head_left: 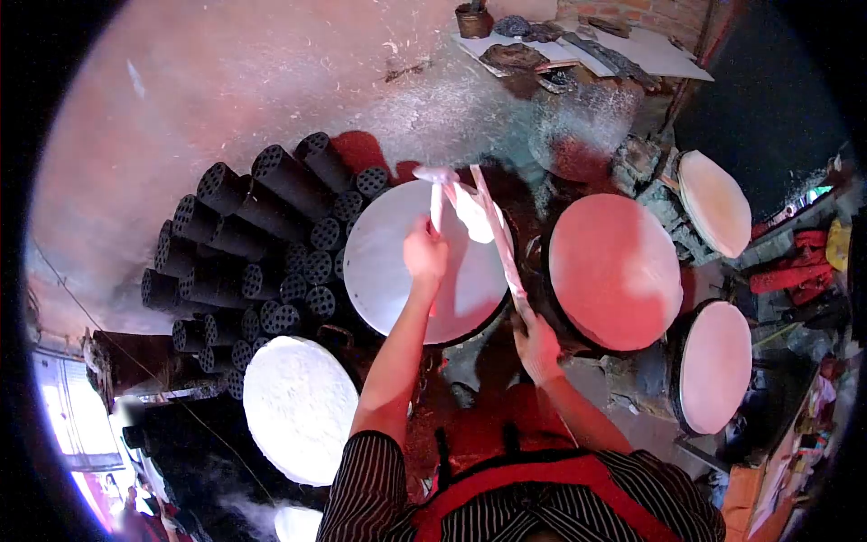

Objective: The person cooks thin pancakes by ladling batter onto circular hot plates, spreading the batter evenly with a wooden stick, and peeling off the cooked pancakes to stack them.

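Observation:
My left hand (425,253) is closed around the handle of a pale short-handled tool (436,181) with a wide, rounded head; its exact kind is unclear. My right hand (538,348) grips the lower end of a long wooden stick (498,237), which slants up and to the left. Between the tool head and the stick hangs a soft white piece (473,217); whether it sticks to one or both I cannot tell. Both hands work over a large round pan (384,262) with a pale, flat surface and a dark rim.
Honeycomb coal briquettes (275,217) are stacked left of the pan. More round pale-topped vessels stand around: one (614,271) to the right, another (715,366) lower right, one (713,203) tilted behind, and a white one (300,411) front left. A cluttered board (587,54) lies at the back.

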Demonstrator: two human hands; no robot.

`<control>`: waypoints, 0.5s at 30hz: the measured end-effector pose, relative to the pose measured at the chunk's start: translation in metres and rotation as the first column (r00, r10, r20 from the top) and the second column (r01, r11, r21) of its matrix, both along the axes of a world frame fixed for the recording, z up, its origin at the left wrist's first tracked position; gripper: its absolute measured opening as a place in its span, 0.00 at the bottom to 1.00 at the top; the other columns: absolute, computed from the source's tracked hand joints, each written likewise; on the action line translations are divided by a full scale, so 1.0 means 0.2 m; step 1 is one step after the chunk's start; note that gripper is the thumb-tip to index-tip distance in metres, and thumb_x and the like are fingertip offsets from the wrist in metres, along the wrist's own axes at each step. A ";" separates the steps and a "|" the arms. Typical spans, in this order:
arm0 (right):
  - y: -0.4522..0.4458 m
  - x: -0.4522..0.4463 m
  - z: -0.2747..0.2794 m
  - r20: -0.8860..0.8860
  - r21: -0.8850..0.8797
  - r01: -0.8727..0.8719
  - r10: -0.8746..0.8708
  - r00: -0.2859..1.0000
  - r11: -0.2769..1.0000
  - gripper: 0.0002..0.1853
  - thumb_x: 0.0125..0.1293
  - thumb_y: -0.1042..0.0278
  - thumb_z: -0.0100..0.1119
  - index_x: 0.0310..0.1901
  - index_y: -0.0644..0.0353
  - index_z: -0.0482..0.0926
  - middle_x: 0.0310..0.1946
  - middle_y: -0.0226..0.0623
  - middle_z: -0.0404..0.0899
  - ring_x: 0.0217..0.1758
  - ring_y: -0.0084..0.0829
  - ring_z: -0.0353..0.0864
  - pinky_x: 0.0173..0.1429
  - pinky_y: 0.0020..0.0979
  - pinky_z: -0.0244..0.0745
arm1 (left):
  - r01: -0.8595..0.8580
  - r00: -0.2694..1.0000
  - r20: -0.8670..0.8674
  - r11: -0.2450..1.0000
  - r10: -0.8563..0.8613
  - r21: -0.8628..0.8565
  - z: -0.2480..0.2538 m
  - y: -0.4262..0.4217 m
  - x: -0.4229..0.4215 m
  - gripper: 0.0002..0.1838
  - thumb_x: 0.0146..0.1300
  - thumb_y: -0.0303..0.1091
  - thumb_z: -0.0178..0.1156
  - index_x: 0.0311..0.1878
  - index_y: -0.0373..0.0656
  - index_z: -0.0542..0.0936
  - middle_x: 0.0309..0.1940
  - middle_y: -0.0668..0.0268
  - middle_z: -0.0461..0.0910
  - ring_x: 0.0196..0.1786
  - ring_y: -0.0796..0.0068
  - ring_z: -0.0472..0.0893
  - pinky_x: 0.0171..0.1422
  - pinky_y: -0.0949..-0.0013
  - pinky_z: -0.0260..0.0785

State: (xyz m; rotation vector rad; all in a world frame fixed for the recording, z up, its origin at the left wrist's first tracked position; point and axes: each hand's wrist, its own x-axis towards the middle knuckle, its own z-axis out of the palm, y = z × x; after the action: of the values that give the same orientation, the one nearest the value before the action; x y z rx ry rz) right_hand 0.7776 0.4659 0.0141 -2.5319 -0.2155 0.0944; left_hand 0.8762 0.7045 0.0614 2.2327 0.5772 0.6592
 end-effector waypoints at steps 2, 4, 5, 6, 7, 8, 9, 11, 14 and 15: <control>0.14 0.10 -0.04 -0.048 0.381 0.048 -0.033 0.998 0.923 0.25 0.62 0.67 0.55 0.62 0.48 0.67 0.36 0.51 0.77 0.42 0.47 0.79 0.47 0.36 0.71 | -0.010 0.992 0.127 1.000 0.008 0.009 0.03 0.07 0.01 0.08 0.44 0.24 0.57 0.31 0.38 0.73 0.26 0.53 0.76 0.32 0.50 0.77 0.38 0.55 0.68; 0.27 0.22 -0.06 0.200 0.481 -0.090 -0.009 0.980 0.872 0.20 0.65 0.66 0.52 0.59 0.57 0.70 0.31 0.44 0.79 0.31 0.33 0.80 0.37 0.29 0.71 | -0.049 0.973 0.222 0.996 0.065 -0.076 0.13 0.10 -0.02 0.09 0.43 0.24 0.59 0.31 0.37 0.73 0.27 0.54 0.76 0.32 0.51 0.76 0.37 0.56 0.68; 0.28 0.27 -0.06 -0.151 0.635 0.058 0.051 0.987 0.770 0.19 0.65 0.65 0.51 0.58 0.55 0.70 0.25 0.38 0.75 0.22 0.29 0.73 0.27 0.27 0.66 | -0.048 0.985 0.163 0.997 0.058 -0.063 0.19 0.13 -0.07 0.09 0.45 0.27 0.62 0.32 0.36 0.75 0.25 0.55 0.76 0.30 0.56 0.77 0.36 0.59 0.68; 0.29 0.28 0.02 -0.471 0.706 0.256 0.168 0.866 0.660 0.19 0.66 0.65 0.51 0.58 0.54 0.71 0.19 0.31 0.71 0.14 0.24 0.67 0.18 0.26 0.61 | -0.040 0.984 0.168 0.994 0.057 -0.102 0.25 0.16 -0.12 0.10 0.46 0.28 0.63 0.33 0.36 0.76 0.24 0.55 0.76 0.29 0.57 0.77 0.35 0.61 0.68; 0.29 0.27 0.08 -0.562 0.744 0.393 0.187 0.806 0.540 0.18 0.66 0.64 0.51 0.58 0.52 0.70 0.17 0.27 0.66 0.11 0.20 0.61 0.15 0.23 0.54 | -0.031 0.984 0.172 0.989 0.056 -0.142 0.29 0.19 -0.18 0.10 0.47 0.29 0.63 0.33 0.36 0.77 0.23 0.56 0.77 0.28 0.59 0.77 0.35 0.62 0.68; 0.28 0.25 0.12 -0.639 0.746 0.524 0.222 0.736 0.410 0.18 0.67 0.63 0.51 0.58 0.49 0.70 0.14 0.22 0.60 0.08 0.15 0.54 0.11 0.21 0.46 | -0.024 0.983 0.176 0.983 0.056 -0.183 0.31 0.22 -0.24 0.10 0.48 0.30 0.64 0.34 0.36 0.78 0.23 0.56 0.77 0.27 0.61 0.78 0.34 0.63 0.68; 0.27 0.20 0.16 -0.673 0.728 0.582 0.213 0.708 0.362 0.18 0.68 0.62 0.49 0.60 0.47 0.68 0.13 0.21 0.59 0.08 0.15 0.55 0.10 0.22 0.47 | -0.065 0.987 0.127 0.972 0.096 -0.227 0.30 0.25 -0.31 0.10 0.52 0.33 0.65 0.35 0.37 0.79 0.19 0.60 0.76 0.21 0.69 0.76 0.29 0.66 0.66; 0.26 0.04 0.09 -0.617 0.752 0.568 0.054 0.785 0.335 0.19 0.69 0.61 0.49 0.60 0.35 0.70 0.12 0.20 0.57 0.07 0.16 0.50 0.11 0.22 0.46 | -0.081 0.962 0.185 0.853 0.203 -0.516 0.38 0.20 -0.52 0.11 0.59 0.34 0.62 0.38 0.35 0.78 0.17 0.71 0.72 0.18 0.85 0.70 0.21 0.77 0.62; 0.37 -0.12 -0.07 -0.474 0.847 0.461 -0.014 0.880 0.264 0.19 0.68 0.57 0.51 0.60 0.37 0.70 0.12 0.19 0.56 0.08 0.15 0.50 0.11 0.23 0.45 | -0.029 0.937 0.221 0.692 0.270 -0.721 0.32 0.15 -0.85 0.10 0.66 0.34 0.55 0.35 0.36 0.75 0.18 0.72 0.70 0.17 0.86 0.68 0.20 0.80 0.60; 0.44 -0.13 -0.04 -0.500 0.832 0.485 -0.017 0.866 0.268 0.19 0.68 0.58 0.52 0.60 0.44 0.70 0.13 0.19 0.58 0.09 0.15 0.52 0.12 0.22 0.48 | 0.013 0.921 0.230 0.565 0.314 -0.825 0.30 0.11 -0.95 0.12 0.69 0.38 0.51 0.37 0.38 0.74 0.19 0.72 0.70 0.19 0.86 0.68 0.21 0.81 0.61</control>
State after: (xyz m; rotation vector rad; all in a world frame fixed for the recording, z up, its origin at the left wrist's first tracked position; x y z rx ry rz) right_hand 0.7512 0.5543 0.0070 -1.2156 0.2813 0.2640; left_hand 0.6857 0.7272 0.1211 1.1448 0.7095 0.6727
